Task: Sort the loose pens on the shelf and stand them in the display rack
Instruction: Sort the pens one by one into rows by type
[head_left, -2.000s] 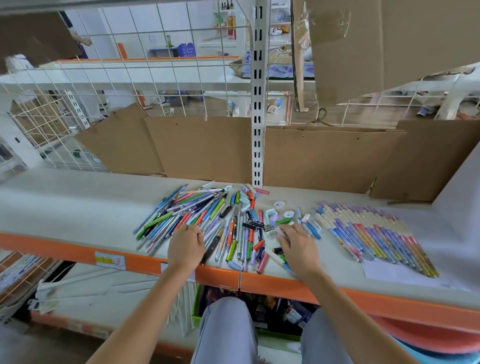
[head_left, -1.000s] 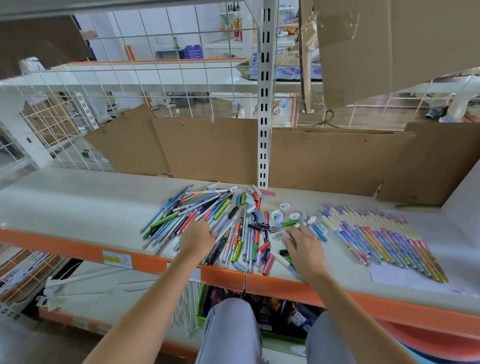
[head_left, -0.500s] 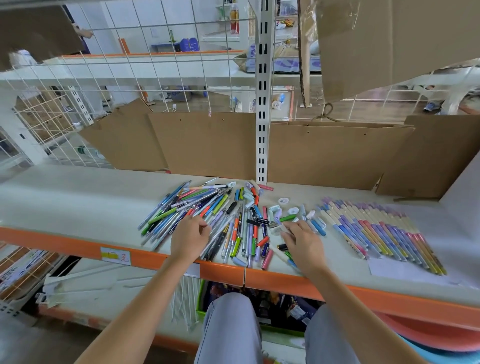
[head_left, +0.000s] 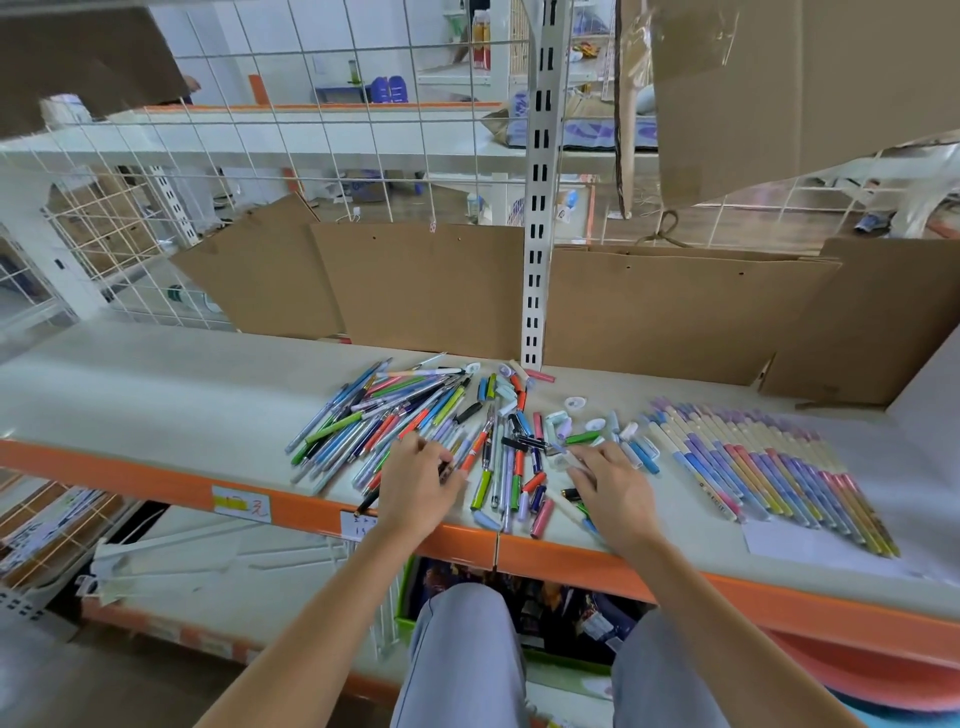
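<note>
**Pens fan away from both hands; no rack in sight**

Shelf (head_left: 156, 395) carries the loose pens (head_left: 415, 415) just ahead of the hands, long axes running mostly away from the person, slanting right. Sorted markers (head_left: 769, 467) lie in a row to the right. Left hand (head_left: 421, 483) curls over several pen barrels, apparently gripping them; right hand (head_left: 613, 483) rests flat, fingers spread. Display rack is not visible; fingertips hide their contacts.

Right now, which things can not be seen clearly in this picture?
- Head view: the pens under the left hand and right hand are covered.
- Whether either hand grips a pen: fingertips hidden.
- The shelf label: writing too small.
- No display rack in view.
</note>
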